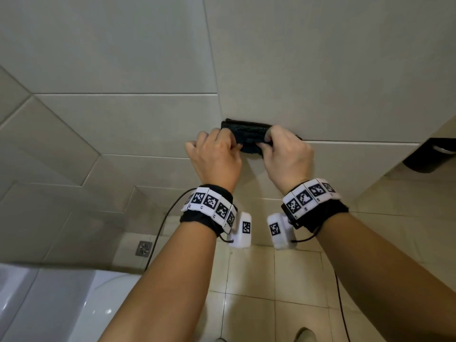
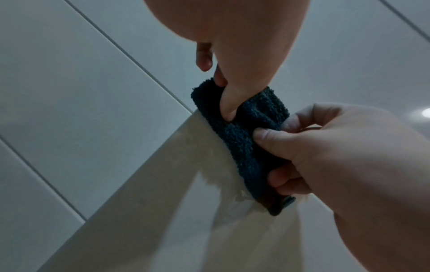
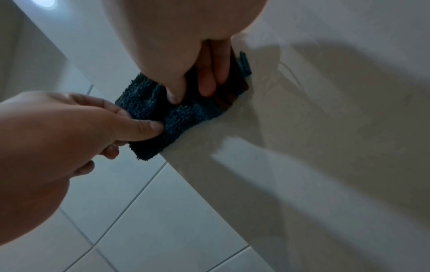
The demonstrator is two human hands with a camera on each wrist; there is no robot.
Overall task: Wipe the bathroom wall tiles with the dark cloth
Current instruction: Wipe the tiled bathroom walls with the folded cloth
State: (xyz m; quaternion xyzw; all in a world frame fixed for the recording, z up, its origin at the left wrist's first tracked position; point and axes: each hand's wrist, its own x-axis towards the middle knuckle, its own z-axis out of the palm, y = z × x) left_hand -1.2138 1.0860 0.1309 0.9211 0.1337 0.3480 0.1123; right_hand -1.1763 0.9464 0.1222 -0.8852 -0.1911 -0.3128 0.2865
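Folded dark fluffy terry cloth [image 1: 248, 137], pressed apparently flat against pale grey glazed wall tiles [image 1: 320, 70] at a tile edge, left hand [image 1: 215, 159] and right hand [image 1: 286, 157] each pinching one end with curled fingers.

Two hands [image 1: 249, 159], one dark cloth [image 1: 246, 135], two wrist bands [image 1: 209, 206], one floor drain [image 1: 143, 248].
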